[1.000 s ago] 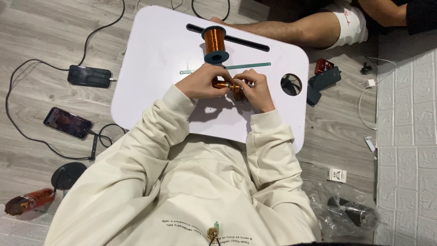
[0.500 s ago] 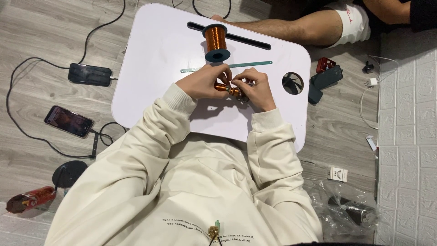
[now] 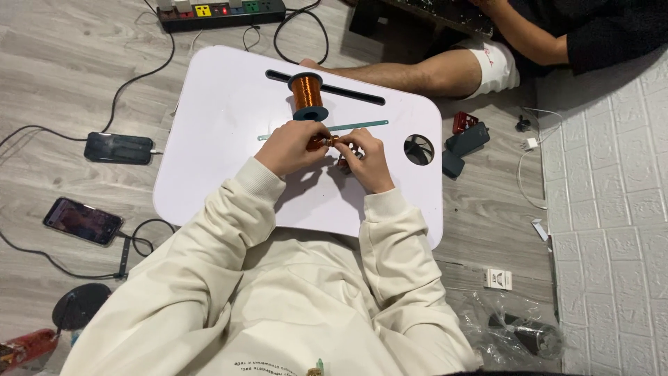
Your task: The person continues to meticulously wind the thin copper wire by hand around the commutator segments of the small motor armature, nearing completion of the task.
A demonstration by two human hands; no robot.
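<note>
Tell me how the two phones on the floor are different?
The phone nearer the power strip has a dark screen; the phone nearer the person has a lit screen. The first lies almost level across the picture; the second lies slanted. Both are dark, flat, on the grey wood floor, each with a cable plugged in.

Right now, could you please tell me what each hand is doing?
Left hand: closed on a small copper-coloured coil.
Right hand: fingers curled at the coil's other end; exact grip cannot be told.

Copper wire spool (image 3: 306, 92) (dark flanges), white table (image 3: 223, 139).
</note>
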